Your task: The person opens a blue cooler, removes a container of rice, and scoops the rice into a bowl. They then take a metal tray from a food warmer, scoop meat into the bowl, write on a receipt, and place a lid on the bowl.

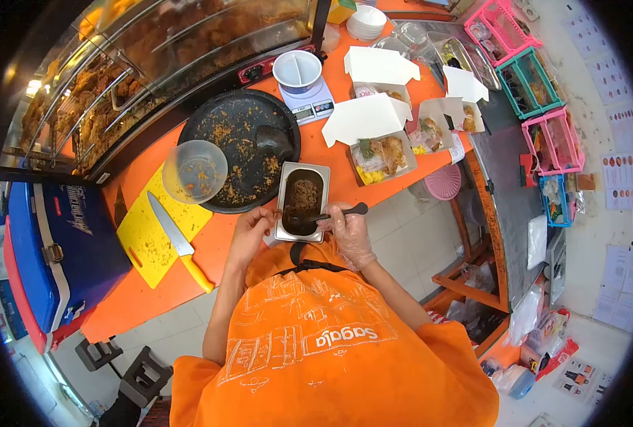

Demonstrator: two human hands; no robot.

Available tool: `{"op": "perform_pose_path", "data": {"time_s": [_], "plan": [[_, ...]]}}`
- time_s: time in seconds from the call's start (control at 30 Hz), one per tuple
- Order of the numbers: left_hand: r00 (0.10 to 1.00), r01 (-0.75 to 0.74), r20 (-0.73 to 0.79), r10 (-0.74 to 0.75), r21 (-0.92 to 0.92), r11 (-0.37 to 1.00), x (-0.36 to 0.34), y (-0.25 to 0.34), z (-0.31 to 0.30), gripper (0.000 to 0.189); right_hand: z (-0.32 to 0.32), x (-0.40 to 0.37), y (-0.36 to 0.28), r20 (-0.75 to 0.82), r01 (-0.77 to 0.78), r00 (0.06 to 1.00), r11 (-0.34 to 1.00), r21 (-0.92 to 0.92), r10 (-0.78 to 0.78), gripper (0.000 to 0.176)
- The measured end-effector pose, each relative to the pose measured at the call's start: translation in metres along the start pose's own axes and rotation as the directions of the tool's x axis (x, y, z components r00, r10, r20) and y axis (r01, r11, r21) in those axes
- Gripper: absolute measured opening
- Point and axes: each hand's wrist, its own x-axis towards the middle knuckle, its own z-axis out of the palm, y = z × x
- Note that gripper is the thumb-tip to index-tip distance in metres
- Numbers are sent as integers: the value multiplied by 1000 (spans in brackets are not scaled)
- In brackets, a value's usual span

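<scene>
A rectangular metal food pan (281, 229) with dark brown sauce and a mound of minced, crumbly food sits at the table's front edge, close to my body. My right hand (350, 235), in a clear plastic glove, grips a black-handled spoon (357, 209) whose lower end dips into the pan. At the pan's left rim is my left hand (252, 229), bare, its fingers curled and pinched together. What those fingers hold, if anything, is hidden. Behind the pan lies a round black tray (210, 121) scattered with crumbs, and a clear plastic bowl (195, 171) overlaps its edge.
A knife (170, 224) with a yellow handle lies on a yellow cutting board (156, 245) at left. Opened food boxes (365, 117) with chicken stand to the right. A divided bowl (297, 69) rests on a digital scale (309, 103). A blue cooler (71, 242) is far left.
</scene>
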Motion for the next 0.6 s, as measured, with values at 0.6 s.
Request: {"op": "perform_pose_path", "data": {"time_s": [0.6], "plan": [[-90,-670,481,872,-677,305,-161,352,80,22,-39,41,88,-48,232,959,870,-435,-280,33]]}}
